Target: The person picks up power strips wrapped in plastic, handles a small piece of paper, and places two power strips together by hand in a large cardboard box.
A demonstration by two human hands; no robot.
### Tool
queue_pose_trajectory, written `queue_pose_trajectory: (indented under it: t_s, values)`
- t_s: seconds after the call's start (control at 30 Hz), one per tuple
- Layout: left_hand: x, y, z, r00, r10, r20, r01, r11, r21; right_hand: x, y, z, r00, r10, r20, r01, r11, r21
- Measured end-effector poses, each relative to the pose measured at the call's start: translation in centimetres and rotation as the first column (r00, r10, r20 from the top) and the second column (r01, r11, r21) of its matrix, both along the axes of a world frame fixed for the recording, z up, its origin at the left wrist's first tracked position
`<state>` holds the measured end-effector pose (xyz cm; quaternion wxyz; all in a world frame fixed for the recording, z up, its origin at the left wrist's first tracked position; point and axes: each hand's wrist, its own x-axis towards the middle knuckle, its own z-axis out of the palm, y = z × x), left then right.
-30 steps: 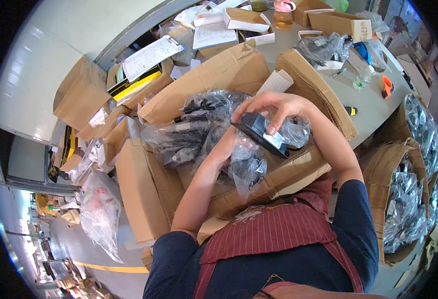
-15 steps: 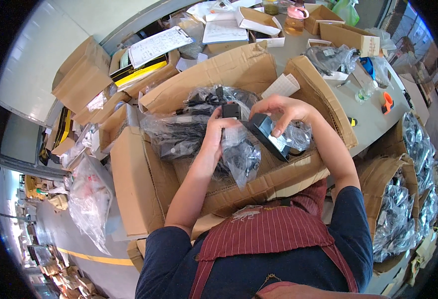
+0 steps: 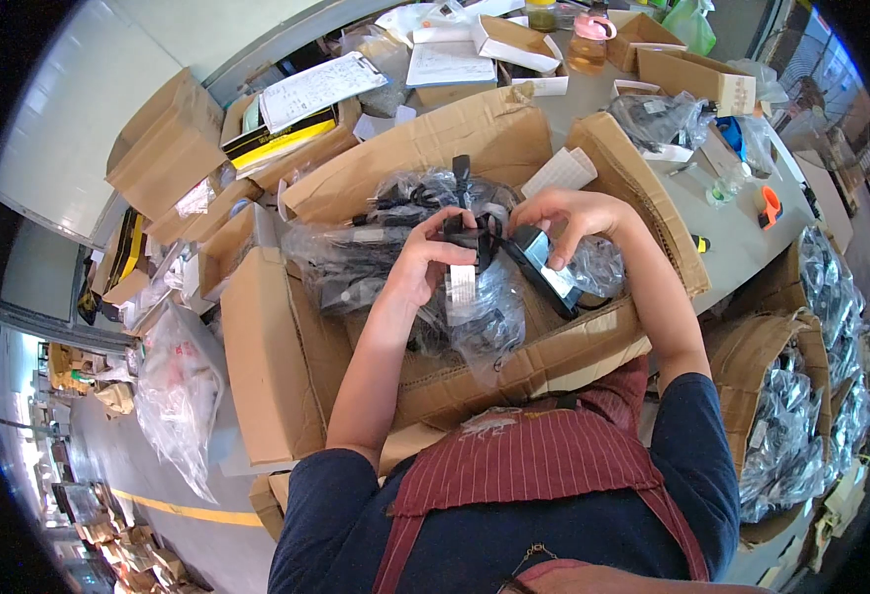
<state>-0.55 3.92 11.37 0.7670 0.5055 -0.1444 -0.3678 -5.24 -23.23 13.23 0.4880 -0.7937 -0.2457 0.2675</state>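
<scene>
A cluttered packing room surrounds a grey table [image 3: 742,247] strewn with small cartons and papers. In front of the person a large open cardboard box [image 3: 425,376] holds many black power adapters sealed in clear plastic bags [image 3: 356,257]. Above it, the right hand [image 3: 569,213] closes its fingers around a black adapter [image 3: 544,267], while the left hand [image 3: 425,262] grips that adapter's bundled cord [image 3: 470,233]. At the right, further open boxes [image 3: 752,356] are filled with similar bagged adapters [image 3: 811,416].
</scene>
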Motion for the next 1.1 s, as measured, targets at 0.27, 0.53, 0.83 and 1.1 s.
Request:
queue_pose_trajectory:
  t_s: [0.27,0.53,0.83,1.1]
  values:
    - [2.6,1.7,-1.5,0.966,0.251,-0.056,-0.258,0.937,-0.236,0.6,-0.2,-2.3,0.977,0.082,-0.197,-0.086,0.996,-0.014]
    - [1.8,1.6,0.1,0.875,0.483,-0.018,-0.435,0.77,-0.467,0.3,1.3,-2.2,0.958,0.09,-0.271,-0.086,0.996,0.027]
    - [1.0,1.0,0.7,0.772,0.602,0.205,-0.517,0.781,-0.35,-0.4,3.7,-0.2,0.995,-0.092,-0.035,0.097,0.861,0.5]
    - [2.3,2.3,0.3,0.684,0.706,0.184,-0.633,0.7,-0.331,0.2,5.9,-0.8,0.998,-0.067,-0.014,0.069,0.985,0.156]
